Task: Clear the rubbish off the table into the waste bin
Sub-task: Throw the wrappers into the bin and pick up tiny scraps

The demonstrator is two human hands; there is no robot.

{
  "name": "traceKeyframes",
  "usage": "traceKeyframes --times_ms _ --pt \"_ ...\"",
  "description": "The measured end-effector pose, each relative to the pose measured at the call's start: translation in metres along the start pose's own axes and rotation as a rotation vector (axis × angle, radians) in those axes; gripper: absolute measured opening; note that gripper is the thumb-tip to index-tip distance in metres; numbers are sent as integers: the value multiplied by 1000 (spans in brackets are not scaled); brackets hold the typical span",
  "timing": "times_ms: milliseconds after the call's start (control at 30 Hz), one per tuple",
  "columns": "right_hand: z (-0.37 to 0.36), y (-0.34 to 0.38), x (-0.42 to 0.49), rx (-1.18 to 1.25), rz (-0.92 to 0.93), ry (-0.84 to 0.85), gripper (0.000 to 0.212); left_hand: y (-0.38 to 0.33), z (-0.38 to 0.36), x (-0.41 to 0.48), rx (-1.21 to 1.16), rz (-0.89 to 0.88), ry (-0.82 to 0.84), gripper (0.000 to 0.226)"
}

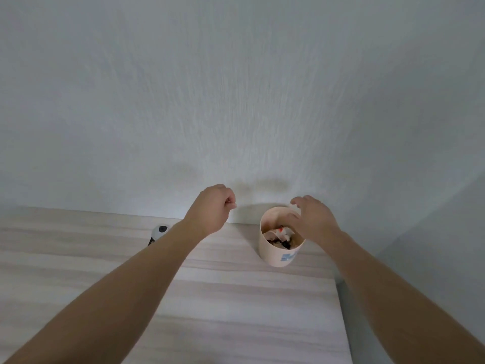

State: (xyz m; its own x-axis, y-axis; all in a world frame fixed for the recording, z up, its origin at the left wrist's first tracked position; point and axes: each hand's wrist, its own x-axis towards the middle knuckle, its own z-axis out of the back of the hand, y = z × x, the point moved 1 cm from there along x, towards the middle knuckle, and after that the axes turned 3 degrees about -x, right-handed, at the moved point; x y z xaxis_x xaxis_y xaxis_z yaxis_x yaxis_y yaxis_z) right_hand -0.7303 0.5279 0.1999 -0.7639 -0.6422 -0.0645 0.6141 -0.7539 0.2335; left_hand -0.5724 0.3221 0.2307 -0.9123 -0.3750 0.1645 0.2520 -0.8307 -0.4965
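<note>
The right hand (313,219), fingers spread and empty, hovers over the waste bin (278,254) at center-right, seemingly mid-drop. The left hand (211,208) is curled; whether its grip holds anything, I cannot tell. Next comes checking the tabletop (236,298) for leftovers.

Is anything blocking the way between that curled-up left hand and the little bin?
Nothing visible does. The left hand is left of the bin, with only bare table between them. The right hand hovers open over the bin's far rim, partly covering the opening.

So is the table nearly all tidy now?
Nearly. The waste bin already holds crumpled rubbish. The right hand hovers open over its rim, holding nothing. The left hand is curled shut; whether it holds something is unclear. On the table, only a black-and-white object shows, half hidden behind the left arm.
</note>
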Motion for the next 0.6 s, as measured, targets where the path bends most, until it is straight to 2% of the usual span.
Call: traceKeyframes --times_ms 267,600 --pt "7 3 -15 -182 51 -32 59 2 2 3 -20 -57 -12 11" --pt "32 4 -44 -180 12 -110 61 -23 10 -6 -33 -104 -31 10"
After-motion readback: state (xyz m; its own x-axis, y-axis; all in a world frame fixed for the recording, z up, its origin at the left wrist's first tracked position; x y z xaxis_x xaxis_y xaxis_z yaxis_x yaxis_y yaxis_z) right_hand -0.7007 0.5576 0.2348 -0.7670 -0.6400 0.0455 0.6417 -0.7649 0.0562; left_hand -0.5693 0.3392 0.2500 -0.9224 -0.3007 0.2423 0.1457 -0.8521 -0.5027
